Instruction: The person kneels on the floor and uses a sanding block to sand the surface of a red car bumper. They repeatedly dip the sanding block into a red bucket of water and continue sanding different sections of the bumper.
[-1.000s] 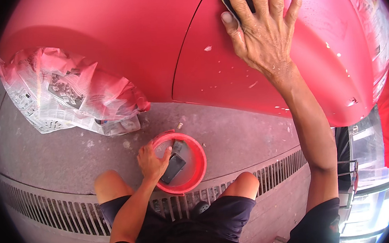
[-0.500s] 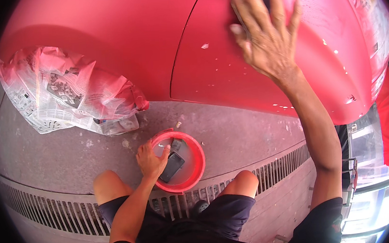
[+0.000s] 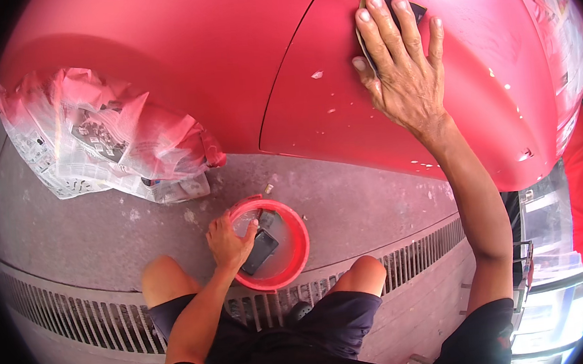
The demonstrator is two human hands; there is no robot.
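On the red car panel (image 3: pixel 340 110), my right hand (image 3: pixel 407 80) presses a piece of black sandpaper (image 3: pixel 382 4) flat against the paint. Its fingers lie over the paper, the thumb is at the left side, and a pale edge of the sheet shows. Down by my knees, my left hand (image 3: pixel 228 245) is closed over the left rim of a red bucket (image 3: pixel 301 250). Cloudy water (image 3: pixel 281 261) fills part of the bucket. A dark rectangular block (image 3: pixel 260 248) and a smaller grey piece (image 3: pixel 267 218) sit in it.
Crumpled newspaper masking (image 3: pixel 103 142) with red overspray hangs at the left of the car. Pale chips dot the panel. A slotted drain grate (image 3: pixel 89 314) crosses the concrete floor under my legs. A metal frame (image 3: pixel 525 263) stands at the right.
My right hand has slid slightly down the panel with the sandpaper, which now shows more. My left hand stays on the bucket rim.
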